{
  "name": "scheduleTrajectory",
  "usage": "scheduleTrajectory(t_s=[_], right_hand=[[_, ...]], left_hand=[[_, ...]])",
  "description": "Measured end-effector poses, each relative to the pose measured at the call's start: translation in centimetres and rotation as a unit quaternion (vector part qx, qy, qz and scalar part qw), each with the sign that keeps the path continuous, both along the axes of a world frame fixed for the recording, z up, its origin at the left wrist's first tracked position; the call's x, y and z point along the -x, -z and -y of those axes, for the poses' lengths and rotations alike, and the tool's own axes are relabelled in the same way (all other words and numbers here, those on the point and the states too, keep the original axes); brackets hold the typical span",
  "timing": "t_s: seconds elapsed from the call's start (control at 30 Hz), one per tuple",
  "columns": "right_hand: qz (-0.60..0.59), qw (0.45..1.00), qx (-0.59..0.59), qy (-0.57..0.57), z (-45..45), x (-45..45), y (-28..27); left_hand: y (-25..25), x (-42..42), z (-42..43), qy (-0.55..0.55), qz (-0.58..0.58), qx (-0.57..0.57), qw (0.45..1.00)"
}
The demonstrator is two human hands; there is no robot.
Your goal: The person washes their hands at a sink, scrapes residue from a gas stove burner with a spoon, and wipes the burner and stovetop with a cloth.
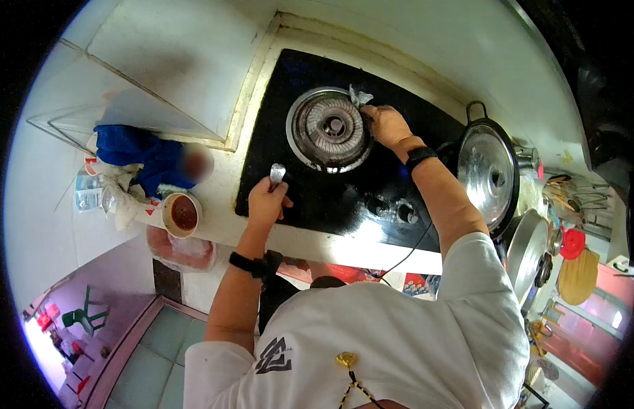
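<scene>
My left hand (264,202) is closed around a small shiny metal utensil (277,172). Only its flat end shows above my fingers, so I cannot tell its exact kind. This hand is over the left front of the black glass gas stove (317,198). At the right rim of the round burner (330,127), my right hand (388,127) pinches a crumpled grey-white rag (360,97). The rag sits against the burner's upper right edge. Ribbed metal rings surround the burner's centre. Two control knobs (377,206) are at the stove's front.
To the left, a paper cup of reddish-brown liquid (184,213) stands near a blue cloth (136,153) and crumpled plastic (119,194). A large pan with a metal lid (484,174) is close to my right arm. Tiled wall (174,61) borders the stove.
</scene>
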State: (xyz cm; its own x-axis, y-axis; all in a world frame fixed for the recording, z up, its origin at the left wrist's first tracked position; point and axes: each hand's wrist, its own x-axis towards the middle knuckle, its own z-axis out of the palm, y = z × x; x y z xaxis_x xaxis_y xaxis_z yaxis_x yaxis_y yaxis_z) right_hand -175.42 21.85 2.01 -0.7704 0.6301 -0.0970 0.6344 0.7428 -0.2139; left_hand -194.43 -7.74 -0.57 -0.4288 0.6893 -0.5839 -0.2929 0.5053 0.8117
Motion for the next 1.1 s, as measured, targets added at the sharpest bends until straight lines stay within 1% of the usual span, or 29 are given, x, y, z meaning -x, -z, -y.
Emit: scheduleTrajectory(t_s=[0.07, 0.13, 0.17, 0.23, 0.27, 0.33, 0.4, 0.47, 0.5, 0.63, 0.67, 0.73, 0.77, 0.83, 0.87, 0.93, 0.97, 1.0, 1.07, 1.1], right_hand=[[0.021, 1.000, 0.005, 0.013, 1.2, -0.4, -0.4], [0.054, 0.995, 0.028, 0.075, 2.8, -0.4, -1.0], [0.055, 0.995, 0.027, 0.078, 3.7, -0.5, -1.2], [0.086, 0.985, 0.042, 0.146, 5.4, -0.6, -1.1], [0.088, 0.984, 0.041, 0.150, 6.3, -0.9, -0.8], [0.062, 0.979, 0.049, 0.187, 8.0, -1.0, -0.2], [0.067, 0.974, 0.065, 0.208, 9.6, -0.7, -0.2], [-0.018, 0.973, 0.065, 0.221, 11.2, -0.7, 0.4], [-0.043, 0.971, 0.057, 0.227, 11.4, -0.9, 1.8], [-0.032, 0.964, 0.089, 0.248, 13.3, 0.6, 2.2], [-0.033, 0.964, 0.089, 0.249, 13.6, 0.6, 2.5], [-0.102, 0.971, 0.056, 0.208, 13.6, 0.5, 3.3], [-0.104, 0.970, 0.056, 0.210, 13.5, 0.5, 3.9], [-0.160, 0.911, 0.194, 0.327, 13.3, 0.5, 5.0], [-0.160, 0.909, 0.195, 0.331, 13.7, 1.1, 3.9], [-0.146, 0.841, 0.303, 0.424, 14.3, 2.6, 2.0], [-0.140, 0.846, 0.276, 0.433, 14.3, 2.9, 2.8], [-0.105, 0.862, 0.279, 0.411, 13.5, 3.0, 4.0], [-0.172, 0.809, 0.341, 0.447, 14.0, 4.1, 4.1], [-0.176, 0.807, 0.340, 0.449, 14.4, 4.4, 4.0]], left_hand=[[0.1, 0.0, 0.2, -0.001, -0.003, -0.007, 1.000], [-0.1, 0.2, 0.1, 0.010, -0.002, -0.011, 1.000], [0.0, 0.3, 0.1, 0.013, -0.001, -0.012, 1.000], [0.2, 0.3, 0.2, 0.025, -0.013, -0.020, 0.999], [0.2, 0.3, 0.3, 0.029, -0.011, -0.021, 0.999], [0.1, 0.3, 0.2, 0.036, -0.020, -0.016, 0.999], [0.0, 0.3, 0.3, 0.046, -0.014, -0.019, 0.999], [0.0, 0.5, 0.1, 0.055, -0.010, -0.023, 0.998], [0.0, 0.5, 0.2, 0.058, -0.007, -0.022, 0.998], [0.2, 0.6, 0.2, 0.066, -0.002, -0.023, 0.998], [0.1, 0.6, 0.1, 0.071, 0.002, -0.024, 0.997], [-0.1, 0.7, 0.0, 0.084, -0.003, -0.022, 0.996], [-0.3, 0.7, 0.0, 0.087, 0.003, -0.018, 0.996], [-0.2, 0.9, -0.1, 0.090, 0.007, -0.011, 0.996], [-0.1, 0.9, -0.1, 0.093, -0.002, -0.014, 0.996], [0.1, 0.6, 0.1, 0.102, -0.011, -0.017, 0.995], [0.1, 0.6, 0.1, 0.098, -0.007, -0.021, 0.995], [0.1, 0.7, 0.1, 0.093, -0.004, -0.026, 0.995], [0.2, 0.7, 0.2, 0.099, -0.009, -0.033, 0.995], [0.2, 0.7, 0.1, 0.097, -0.002, -0.030, 0.995]])
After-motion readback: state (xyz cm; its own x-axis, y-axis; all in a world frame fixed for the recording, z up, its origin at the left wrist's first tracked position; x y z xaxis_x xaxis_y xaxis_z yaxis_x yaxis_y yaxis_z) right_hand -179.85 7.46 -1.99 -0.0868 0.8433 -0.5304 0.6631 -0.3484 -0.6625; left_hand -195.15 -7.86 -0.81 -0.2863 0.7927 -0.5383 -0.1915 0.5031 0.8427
